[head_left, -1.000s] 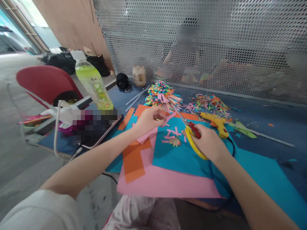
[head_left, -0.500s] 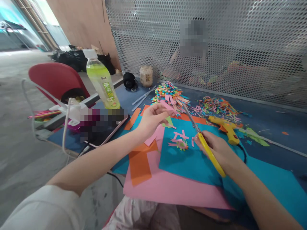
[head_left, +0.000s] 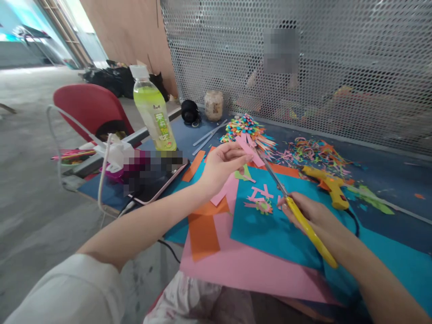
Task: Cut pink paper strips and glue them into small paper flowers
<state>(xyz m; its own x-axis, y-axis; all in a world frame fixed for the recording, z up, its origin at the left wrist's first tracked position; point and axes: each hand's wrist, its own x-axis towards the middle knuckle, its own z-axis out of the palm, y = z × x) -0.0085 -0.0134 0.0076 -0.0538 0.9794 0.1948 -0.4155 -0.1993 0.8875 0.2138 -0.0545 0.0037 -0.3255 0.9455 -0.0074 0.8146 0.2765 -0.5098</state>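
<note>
The right hand (head_left: pixel 308 213) gripped the scissors (head_left: pixel 293 208) by their yellow handle, and ahead of it the left hand (head_left: pixel 227 163) pinched a pink strip (head_left: pixel 249 149) between thumb and fingers. The blades pointed at the strip's far end; whether they touched it could not be told. With fingertips so near the steel, a slip might have nicked skin, and the limp strip could have bent away and been cut crooked. The loose pink cuttings (head_left: pixel 258 193) below the hands seemed easy to brush astray.

Nearest lay a broad, smooth pink sheet (head_left: pixel 249 270), with a matte blue sheet (head_left: pixel 263 243) overlapping it under the hands. Right of the right hand sat a chunky yellow plastic glue gun (head_left: pixel 326 184). Beyond the hands rose a bristly, tiered paper cone (head_left: pixel 245 128), beside curly shreds (head_left: pixel 315 150) on the tabletop (head_left: pixel 367 157); farthest, a metal screen (head_left: pixel 216 45) was punched with round holes.
</note>
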